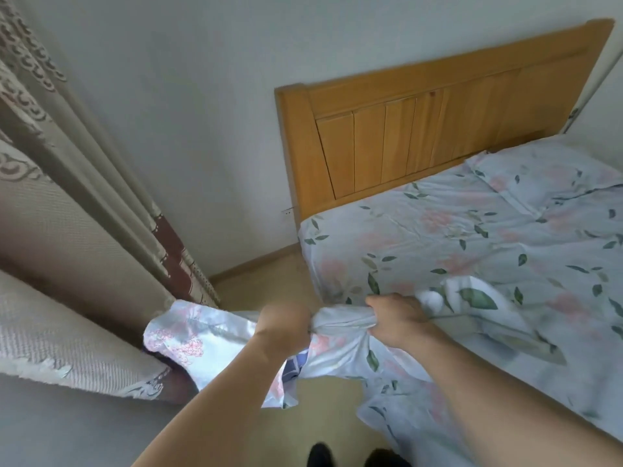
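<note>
Pale blue floral cotton cloth is gathered into a tight twisted bunch between both hands, just off the near corner of the bed. One end fans out to the left in front of the curtain. The rest trails right onto the mattress and hangs down its side towards the floor.

The wide bed fills the right of the view, spread with a sheet of the same leaf-and-blossom print. A slatted honey-coloured wooden headboard stands against the pale wall. A heavy beige patterned curtain with a brown stripe hangs at the left. A flat pillow in the matching print lies against the headboard.

Both bare forearms reach up from the lower edge and converge on the bunch. The right hand comes in from the lower right with its knuckles up, its fingers clenched over the cloth and the thumb tucked beneath. The left hand has its back to the camera and is closed in a fist round the other end of the bunch. The two hands are near each other but apart.
</note>
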A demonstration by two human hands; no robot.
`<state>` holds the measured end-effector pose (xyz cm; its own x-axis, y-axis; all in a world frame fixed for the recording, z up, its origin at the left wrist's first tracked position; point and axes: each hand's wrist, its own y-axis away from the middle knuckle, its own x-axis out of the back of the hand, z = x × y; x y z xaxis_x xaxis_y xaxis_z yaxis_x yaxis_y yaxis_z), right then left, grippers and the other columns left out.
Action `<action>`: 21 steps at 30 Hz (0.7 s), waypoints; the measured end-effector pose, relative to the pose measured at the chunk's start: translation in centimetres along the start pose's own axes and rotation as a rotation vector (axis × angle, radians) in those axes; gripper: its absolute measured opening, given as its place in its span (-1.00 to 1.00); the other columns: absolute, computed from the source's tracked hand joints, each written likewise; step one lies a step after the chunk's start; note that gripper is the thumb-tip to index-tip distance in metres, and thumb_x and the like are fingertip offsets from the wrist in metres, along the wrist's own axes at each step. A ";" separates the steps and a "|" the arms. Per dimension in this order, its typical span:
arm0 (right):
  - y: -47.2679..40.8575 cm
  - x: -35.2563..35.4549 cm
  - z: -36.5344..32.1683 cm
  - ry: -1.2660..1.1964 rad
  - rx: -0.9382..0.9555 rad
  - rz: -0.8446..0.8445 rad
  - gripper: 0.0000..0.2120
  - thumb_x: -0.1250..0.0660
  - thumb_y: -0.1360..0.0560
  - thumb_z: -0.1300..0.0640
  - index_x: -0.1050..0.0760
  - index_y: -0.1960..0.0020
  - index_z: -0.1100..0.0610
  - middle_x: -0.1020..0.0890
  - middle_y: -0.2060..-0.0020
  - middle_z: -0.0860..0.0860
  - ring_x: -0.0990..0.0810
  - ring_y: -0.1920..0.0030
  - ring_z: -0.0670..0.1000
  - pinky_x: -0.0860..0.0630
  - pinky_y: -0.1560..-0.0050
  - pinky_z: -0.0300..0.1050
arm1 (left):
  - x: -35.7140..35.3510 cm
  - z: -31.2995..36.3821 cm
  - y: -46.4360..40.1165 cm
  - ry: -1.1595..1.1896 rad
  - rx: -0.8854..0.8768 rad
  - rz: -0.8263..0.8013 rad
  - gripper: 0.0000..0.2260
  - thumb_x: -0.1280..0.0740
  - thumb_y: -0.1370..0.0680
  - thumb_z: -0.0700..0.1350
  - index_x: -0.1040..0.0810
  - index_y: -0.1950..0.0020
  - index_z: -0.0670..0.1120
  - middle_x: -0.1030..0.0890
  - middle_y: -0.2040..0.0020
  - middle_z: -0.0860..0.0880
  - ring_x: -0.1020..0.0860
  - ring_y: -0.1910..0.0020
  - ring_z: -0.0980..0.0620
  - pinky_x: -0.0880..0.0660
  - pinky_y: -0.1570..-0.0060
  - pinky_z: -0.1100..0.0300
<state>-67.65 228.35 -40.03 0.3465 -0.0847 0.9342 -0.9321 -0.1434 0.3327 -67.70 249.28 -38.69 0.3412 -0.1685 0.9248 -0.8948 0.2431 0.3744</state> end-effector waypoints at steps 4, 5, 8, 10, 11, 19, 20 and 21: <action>-5.7 2.3 1.8 -0.011 -0.057 0.007 -0.85 -0.30 -0.41 0.13 -0.42 0.03 -0.01 -0.62 0.07 -0.02 -0.56 0.09 0.10 -0.35 0.19 -0.14 | 3.1 -0.7 -6.0 -0.046 -0.047 -0.028 -0.75 -0.29 -0.47 -0.08 -0.57 -0.13 0.00 -0.63 -0.09 -0.02 -0.59 -0.09 -0.08 -0.42 0.09 0.16; -6.8 2.6 2.2 -0.025 -0.067 -0.005 -0.84 -0.29 -0.41 0.13 -0.41 0.04 -0.02 -0.61 0.07 -0.02 -0.56 0.09 0.09 -0.36 0.17 -0.14 | 3.6 -0.7 -7.1 -0.051 -0.057 -0.045 -0.75 -0.30 -0.46 -0.09 -0.57 -0.13 0.00 -0.63 -0.09 -0.01 -0.59 -0.08 -0.08 -0.43 0.08 0.16; -11.2 3.5 3.8 -0.076 -0.082 -0.022 -0.82 -0.28 -0.40 0.12 -0.44 0.00 -0.04 -0.61 0.08 -0.04 -0.56 0.10 0.07 -0.38 0.16 -0.12 | 5.2 -1.3 -11.9 -0.072 -0.073 -0.062 -0.75 -0.30 -0.45 -0.10 -0.56 -0.12 -0.01 -0.62 -0.08 -0.01 -0.59 -0.08 -0.08 -0.41 0.11 0.15; -13.4 4.0 4.9 -0.083 -0.085 -0.031 -0.87 -0.28 -0.41 0.11 -0.41 0.06 -0.04 -0.60 0.10 -0.04 -0.55 0.13 0.06 -0.37 0.16 -0.13 | 5.8 -1.5 -14.5 -0.077 -0.094 -0.066 -0.76 -0.26 -0.49 -0.08 -0.54 -0.15 -0.01 -0.61 -0.09 -0.02 -0.59 -0.07 -0.09 -0.42 0.12 0.13; -15.1 4.6 5.8 -0.092 -0.094 -0.024 -0.87 -0.29 -0.41 0.11 -0.39 0.07 -0.05 -0.60 0.09 -0.05 -0.57 0.10 0.05 -0.38 0.14 -0.13 | 6.4 -1.6 -16.5 -0.079 -0.114 -0.049 -0.75 -0.24 -0.52 -0.06 -0.51 -0.18 -0.01 -0.61 -0.10 -0.03 -0.59 -0.07 -0.09 -0.44 0.10 0.12; -25.8 8.5 11.7 -0.079 -0.096 0.020 -0.84 -0.26 -0.44 0.15 -0.29 0.10 -0.04 -0.48 0.18 -0.07 -0.44 0.16 0.03 -0.36 0.07 -0.10 | 10.4 -1.4 -28.2 -0.043 -0.208 -0.024 -0.81 -0.14 -0.63 -0.02 -0.40 -0.21 -0.03 -0.61 -0.07 -0.07 -0.60 -0.01 -0.14 -0.56 0.00 0.03; -27.3 8.6 12.3 -0.063 -0.097 0.020 -0.84 -0.25 -0.45 0.16 -0.28 0.10 -0.04 -0.49 0.19 -0.06 -0.44 0.17 0.04 -0.37 0.04 -0.08 | 10.6 -1.5 -29.9 -0.034 -0.224 -0.050 -0.81 -0.14 -0.63 -0.03 -0.41 -0.20 -0.03 -0.60 -0.09 -0.06 -0.60 -0.04 -0.14 -0.55 -0.03 0.04; -28.5 8.7 12.7 -0.043 -0.098 0.014 -0.84 -0.24 -0.45 0.16 -0.28 0.10 -0.04 -0.51 0.18 -0.05 -0.45 0.15 0.06 -0.37 0.02 -0.06 | 10.6 -1.6 -31.3 -0.043 -0.247 -0.064 -0.81 -0.14 -0.63 -0.06 -0.42 -0.21 -0.03 -0.59 -0.11 -0.06 -0.59 -0.06 -0.13 -0.54 -0.05 0.05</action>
<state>-36.74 219.15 -42.99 0.3360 -0.1289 0.9330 -0.9418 -0.0453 0.3330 -35.56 241.42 -40.48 0.3772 -0.2303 0.8970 -0.7727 0.4557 0.4420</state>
